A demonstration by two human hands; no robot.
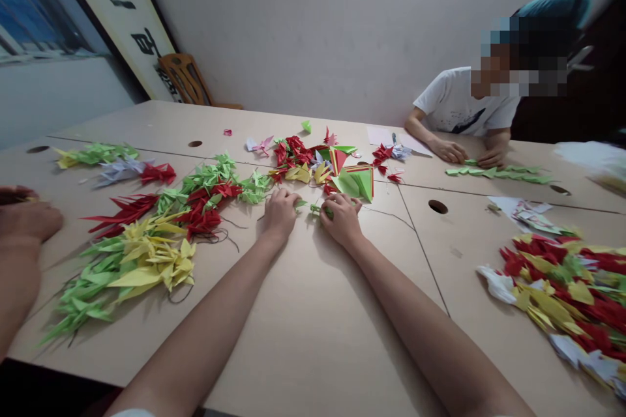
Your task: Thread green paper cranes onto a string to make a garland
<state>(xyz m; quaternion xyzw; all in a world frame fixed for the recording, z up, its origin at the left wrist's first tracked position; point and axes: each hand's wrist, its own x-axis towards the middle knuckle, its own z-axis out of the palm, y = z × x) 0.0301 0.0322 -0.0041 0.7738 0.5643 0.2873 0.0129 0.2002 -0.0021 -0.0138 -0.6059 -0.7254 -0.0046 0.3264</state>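
My left hand (280, 214) rests low over the table with its fingers closed; a small green paper tip (300, 204) pokes out at the fingertips. Just to the right, my right hand (341, 216) is wrapped round a green paper crane (327, 212), mostly hidden under the fingers. A dark thread (391, 214) trails across the table to the right of that hand. Behind my hands lie a stack of folded green, red and yellow paper (356, 181) and a pile of red cranes (293, 153). Green strung cranes (254, 187) lie beside my left hand.
Strung yellow cranes (156, 254) and red cranes (203, 208) spread to the left, near another person's hand (32, 218). A large multicoloured heap (577, 293) lies at right. Across the table a co-worker (464, 101) handles a green strand (499, 173). A cable hole (437, 206) pierces the tabletop.
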